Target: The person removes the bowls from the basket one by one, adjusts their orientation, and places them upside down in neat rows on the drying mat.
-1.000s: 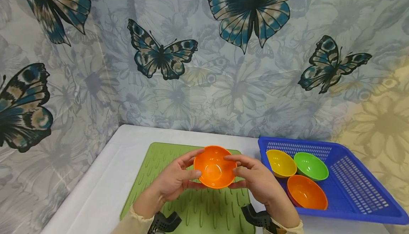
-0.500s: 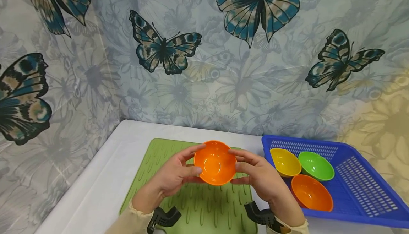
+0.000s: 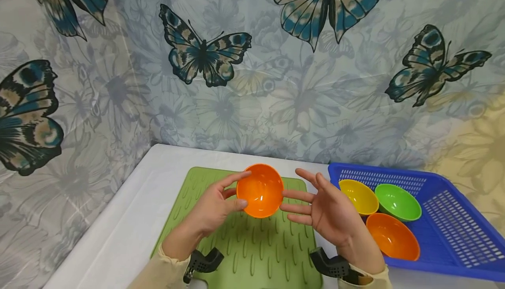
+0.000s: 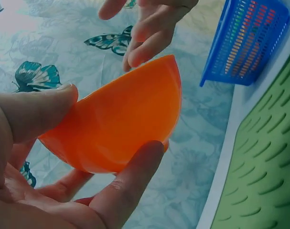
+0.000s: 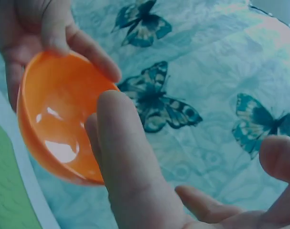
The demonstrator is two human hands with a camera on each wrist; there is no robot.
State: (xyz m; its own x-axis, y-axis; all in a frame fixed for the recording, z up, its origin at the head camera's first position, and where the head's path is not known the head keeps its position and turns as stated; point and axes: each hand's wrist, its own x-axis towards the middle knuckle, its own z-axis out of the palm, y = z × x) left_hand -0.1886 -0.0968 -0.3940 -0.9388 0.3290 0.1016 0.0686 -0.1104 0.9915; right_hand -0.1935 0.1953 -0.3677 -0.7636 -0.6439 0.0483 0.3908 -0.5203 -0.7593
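A small glossy orange bowl is held up over the green mat, its inside facing the head camera. My left hand grips its left side, thumb at the rim and fingers behind; the left wrist view shows those fingers spread under the orange bowl. On the other side my right hand is spread with straight fingers, palm turned toward the bowl, the fingertips right at its right rim. In the right wrist view a right-hand finger overlaps the bowl's edge.
To the right stands a blue perforated basket. Inside it are a yellow bowl, a green bowl and a larger orange bowl. A white cloth covers the table, with a butterfly-print curtain behind.
My right hand has let go of the bowl, opening its fingers and drawing to the right. My left hand keeps its grip. The head view has shifted slightly.
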